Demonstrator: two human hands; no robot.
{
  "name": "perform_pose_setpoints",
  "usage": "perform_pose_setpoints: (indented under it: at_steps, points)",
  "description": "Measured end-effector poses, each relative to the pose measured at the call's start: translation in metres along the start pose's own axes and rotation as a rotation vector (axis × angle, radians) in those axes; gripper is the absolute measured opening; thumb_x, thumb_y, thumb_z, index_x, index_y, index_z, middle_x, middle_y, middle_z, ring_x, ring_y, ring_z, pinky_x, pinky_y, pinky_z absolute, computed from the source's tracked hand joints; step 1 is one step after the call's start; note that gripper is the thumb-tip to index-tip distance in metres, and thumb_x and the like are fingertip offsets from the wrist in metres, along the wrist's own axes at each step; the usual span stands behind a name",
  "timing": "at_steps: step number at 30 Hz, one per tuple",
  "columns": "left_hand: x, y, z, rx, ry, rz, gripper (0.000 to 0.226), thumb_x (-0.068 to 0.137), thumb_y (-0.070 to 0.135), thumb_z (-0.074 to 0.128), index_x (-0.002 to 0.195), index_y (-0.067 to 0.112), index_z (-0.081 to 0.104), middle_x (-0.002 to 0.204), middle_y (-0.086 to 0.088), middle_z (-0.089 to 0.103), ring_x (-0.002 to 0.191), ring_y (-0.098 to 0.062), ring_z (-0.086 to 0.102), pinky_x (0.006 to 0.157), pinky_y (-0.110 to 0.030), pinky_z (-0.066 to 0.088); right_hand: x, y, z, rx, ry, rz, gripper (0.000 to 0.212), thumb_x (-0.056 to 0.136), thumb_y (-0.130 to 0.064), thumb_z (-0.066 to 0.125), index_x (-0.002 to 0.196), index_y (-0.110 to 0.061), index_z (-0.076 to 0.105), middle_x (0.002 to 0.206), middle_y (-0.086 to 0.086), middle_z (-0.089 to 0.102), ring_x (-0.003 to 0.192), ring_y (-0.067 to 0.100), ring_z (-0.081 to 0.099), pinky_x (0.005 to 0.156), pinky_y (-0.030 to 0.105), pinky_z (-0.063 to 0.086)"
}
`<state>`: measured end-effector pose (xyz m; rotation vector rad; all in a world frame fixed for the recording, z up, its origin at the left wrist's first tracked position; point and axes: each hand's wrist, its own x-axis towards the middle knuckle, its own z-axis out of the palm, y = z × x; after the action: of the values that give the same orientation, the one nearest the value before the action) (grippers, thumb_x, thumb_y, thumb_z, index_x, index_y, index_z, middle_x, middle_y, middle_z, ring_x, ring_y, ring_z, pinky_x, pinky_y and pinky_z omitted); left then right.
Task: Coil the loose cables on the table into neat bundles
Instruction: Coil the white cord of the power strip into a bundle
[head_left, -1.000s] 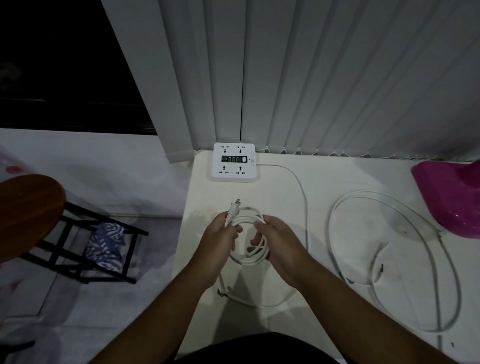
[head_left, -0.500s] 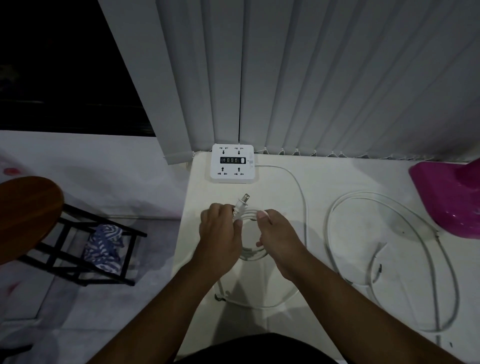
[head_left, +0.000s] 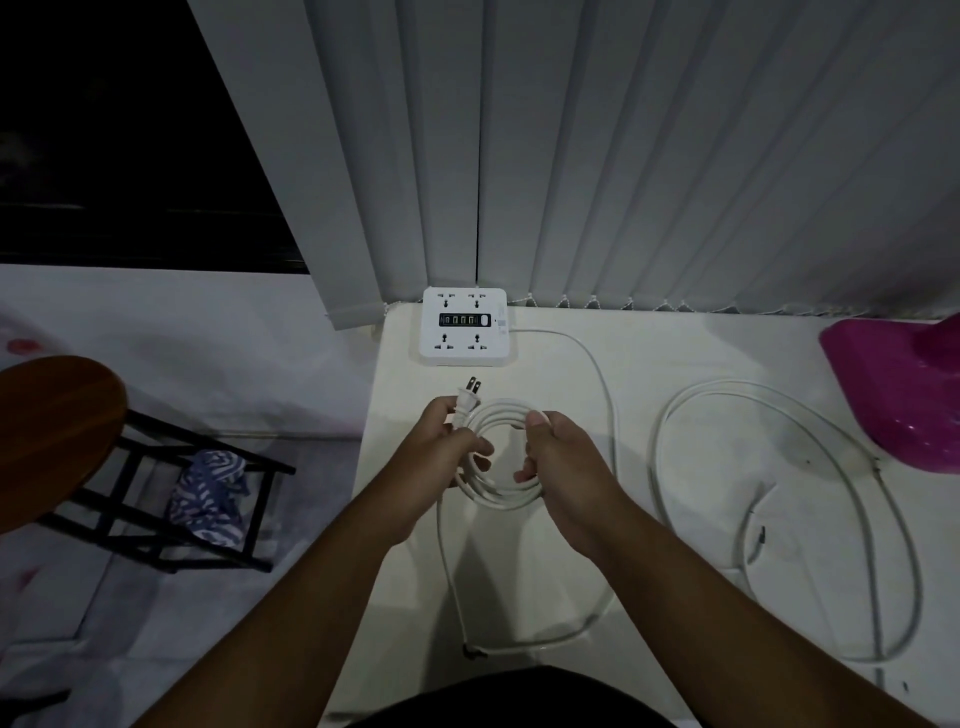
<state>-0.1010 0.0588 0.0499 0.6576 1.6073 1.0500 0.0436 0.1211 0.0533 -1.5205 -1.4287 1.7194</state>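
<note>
Vertical blinds (head_left: 623, 156) hang directly behind the power strip (head_left: 464, 325), which sits at the far left corner of the white table (head_left: 701, 358). Left of the strip and off the table you can see a round wooden stool (head_left: 52, 431), with a black frame (head_left: 156, 514) beside it holding a blue patterned cloth (head_left: 208, 499). Far to the strip's right, a glossy pink object (head_left: 893, 400) lies on the tabletop.

Between the strip and that pink object, nearer to you, a loose white cable (head_left: 652, 467) sprawls flat in one wide open loop, not bundled.

Straight in front of the strip, on your side of it, you hold the coiled cable (head_left: 498, 496) just above the table. Your left hand (head_left: 441, 447) has its fingers curled round the coil's left side, gripping the turns together with the base of the plug (head_left: 467, 402), whose two prongs point toward the strip. Your right hand (head_left: 561, 457) is clamped on the coil's right side, thumb on top, fingers wrapped beneath.

One strand drops from the coil under your left hand toward the near table edge. A cord leaves the strip's right side and curves past your right hand to that same edge; you cannot tell whether they join.
</note>
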Motion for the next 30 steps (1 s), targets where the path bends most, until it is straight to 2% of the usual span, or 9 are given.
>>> perform_pose_setpoints:
  at_steps: [5, 9, 13, 15, 17, 21, 23, 25, 30]
  points:
    - [0.004, -0.002, 0.004, -0.132, -0.009, -0.048, 0.047, 0.067, 0.016, 0.05, 0.112, 0.023, 0.061, 0.075, -0.005, 0.064, 0.065, -0.022, 0.065, 0.066, -0.034, 0.047, -0.003, 0.003, 0.001, 0.009, -0.016, 0.014, 0.029, 0.107, -0.031, 0.04, 0.09, -0.018, 0.059, 0.066, -0.001, 0.057, 0.061, 0.013, 0.056, 0.061, 0.026, 0.041]
    - [0.007, -0.003, 0.004, -0.164, 0.092, -0.072, 0.057, 0.067, 0.009, 0.044, 0.12, 0.027, 0.055, 0.076, -0.009, 0.061, 0.049, -0.014, 0.051, 0.055, -0.031, 0.044, -0.003, 0.003, -0.001, 0.083, -0.1, 0.035, 0.021, 0.103, -0.022, 0.05, 0.121, -0.02, 0.061, 0.088, 0.006, 0.066, 0.075, 0.017, 0.061, 0.069, 0.03, 0.05]
    - [0.004, 0.002, 0.007, -0.1, 0.063, -0.078, 0.059, 0.083, -0.001, 0.035, 0.128, 0.036, 0.047, 0.077, -0.012, 0.062, 0.043, -0.009, 0.049, 0.047, -0.027, 0.044, 0.0, -0.003, -0.004, 0.125, -0.208, -0.012, 0.058, 0.09, -0.032, 0.066, 0.141, -0.045, 0.043, 0.112, 0.009, 0.069, 0.08, 0.019, 0.067, 0.066, 0.029, 0.056]
    - [0.003, 0.004, 0.01, -0.077, 0.022, -0.073, 0.057, 0.089, 0.001, 0.031, 0.132, 0.037, 0.043, 0.077, -0.011, 0.059, 0.043, -0.005, 0.05, 0.044, -0.024, 0.043, 0.001, -0.005, -0.003, 0.036, -0.223, -0.048, 0.055, 0.088, -0.042, 0.069, 0.137, -0.049, 0.046, 0.111, 0.005, 0.071, 0.078, 0.018, 0.065, 0.061, 0.028, 0.054]
    - [0.002, 0.005, 0.011, -0.081, 0.006, -0.065, 0.057, 0.091, 0.002, 0.031, 0.135, 0.037, 0.04, 0.076, -0.009, 0.057, 0.046, -0.006, 0.051, 0.044, -0.024, 0.042, 0.002, -0.005, -0.001, 0.014, -0.221, -0.071, 0.034, 0.092, -0.041, 0.067, 0.125, -0.043, 0.059, 0.107, 0.005, 0.072, 0.072, 0.016, 0.059, 0.057, 0.029, 0.049]
    - [-0.001, 0.002, 0.007, -0.09, -0.093, -0.048, 0.055, 0.081, 0.006, 0.044, 0.132, 0.025, 0.05, 0.079, -0.011, 0.063, 0.068, -0.02, 0.057, 0.059, -0.031, 0.044, 0.003, -0.002, -0.002, 0.084, -0.178, -0.065, 0.013, 0.096, -0.032, 0.064, 0.107, -0.028, 0.068, 0.084, -0.005, 0.071, 0.06, 0.009, 0.053, 0.053, 0.028, 0.043]
    - [-0.005, 0.0, 0.0, -0.152, -0.15, -0.086, 0.053, 0.068, 0.01, 0.05, 0.118, 0.008, 0.064, 0.078, -0.012, 0.065, 0.076, -0.023, 0.057, 0.067, -0.034, 0.043, 0.004, -0.002, -0.003, 0.152, -0.153, -0.063, 0.01, 0.099, -0.028, 0.062, 0.105, -0.021, 0.067, 0.078, -0.008, 0.067, 0.056, 0.006, 0.049, 0.054, 0.028, 0.041]
    - [-0.009, -0.004, -0.005, -0.166, -0.193, -0.16, 0.037, 0.068, 0.016, 0.054, 0.1, 0.008, 0.072, 0.078, -0.01, 0.066, 0.078, -0.024, 0.057, 0.074, -0.037, 0.041, 0.004, -0.002, -0.003, 0.186, -0.115, -0.063, 0.011, 0.101, -0.026, 0.059, 0.107, -0.018, 0.063, 0.08, -0.008, 0.066, 0.056, 0.004, 0.049, 0.056, 0.029, 0.04]
    - [-0.009, -0.012, -0.002, -0.561, -0.091, -0.239, 0.02, 0.083, 0.005, 0.044, 0.096, 0.007, 0.06, 0.062, -0.003, 0.05, 0.061, -0.022, 0.06, 0.074, -0.037, 0.045, 0.0, -0.003, 0.003, 0.402, -0.07, 0.02, 0.019, 0.104, -0.023, 0.054, 0.118, -0.011, 0.056, 0.094, 0.005, 0.068, 0.073, 0.015, 0.063, 0.066, 0.032, 0.053]
